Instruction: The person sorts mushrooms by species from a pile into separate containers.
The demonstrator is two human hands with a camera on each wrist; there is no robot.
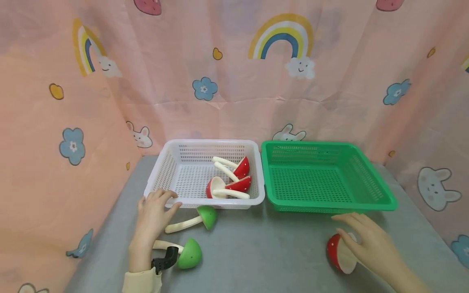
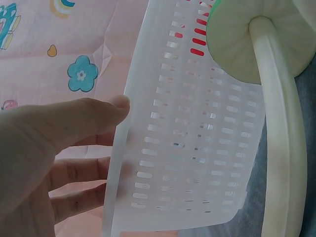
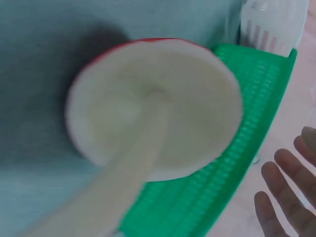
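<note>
My left hand (image 1: 155, 211) is at the front left rim of the white basket (image 1: 212, 202), its thumb on the near side and its other fingers reaching behind the rim in the left wrist view. Just below lie two toy mushrooms with green caps, one (image 1: 208, 217) close to the basket wall and one (image 1: 190, 254) nearer me, partly hidden by the wrist. My right hand (image 1: 368, 242) hovers with extended, spread fingers over a red-capped toy mushroom (image 1: 333, 252). Its pale underside and stem (image 3: 128, 163) fill much of the right wrist view; no fingers touch it there.
Three red-capped mushrooms (image 1: 239, 185) with pale stems lie in the right half of the white basket. A green basket (image 1: 377, 205) stands beside it on the right. Both are on a grey tabletop (image 1: 264, 256), with a pink patterned curtain (image 1: 234, 81) behind and at the sides.
</note>
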